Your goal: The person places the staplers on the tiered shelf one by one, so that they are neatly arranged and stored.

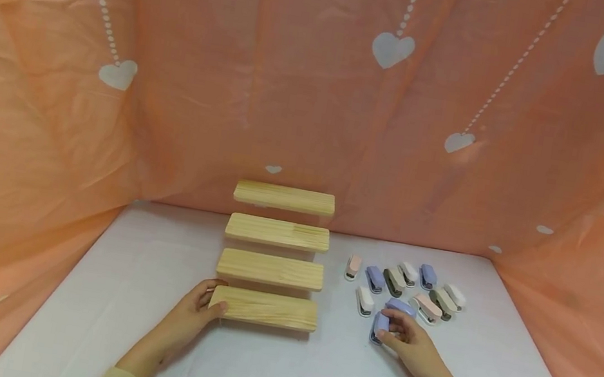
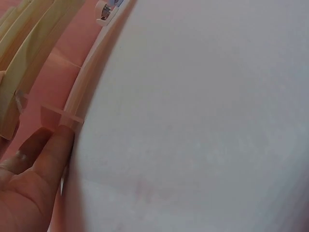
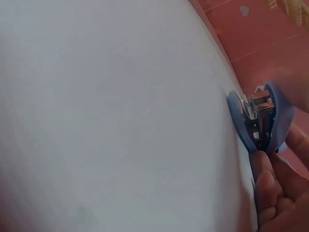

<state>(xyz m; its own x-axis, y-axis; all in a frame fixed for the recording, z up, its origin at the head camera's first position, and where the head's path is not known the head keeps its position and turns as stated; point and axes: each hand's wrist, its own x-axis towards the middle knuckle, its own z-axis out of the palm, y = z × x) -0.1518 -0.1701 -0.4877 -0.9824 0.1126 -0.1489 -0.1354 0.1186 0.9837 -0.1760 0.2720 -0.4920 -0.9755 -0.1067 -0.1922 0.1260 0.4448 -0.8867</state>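
Note:
A display rack with wooden shelves (image 1: 263,309) rising in steps stands at the middle of the white table. My left hand (image 1: 192,312) grips the left end of its lowest shelf, thumb on the front. In the left wrist view, the fingers are beside a clear support piece (image 2: 60,115) under the boards. My right hand (image 1: 420,356) pinches a small lavender-blue stapler (image 1: 381,322) between thumb and fingers, right of the rack. The right wrist view shows this stapler's metal inside (image 3: 260,116), close to the tabletop. Another lavender stapler (image 1: 401,306) lies just behind it.
Several small staplers lie loosely grouped behind the right hand, among them a pink one (image 1: 427,309), a white one (image 1: 364,301) and a grey-beige one (image 1: 443,303). An orange curtain with white hearts (image 1: 306,85) hangs behind and on both sides of the table (image 1: 250,376).

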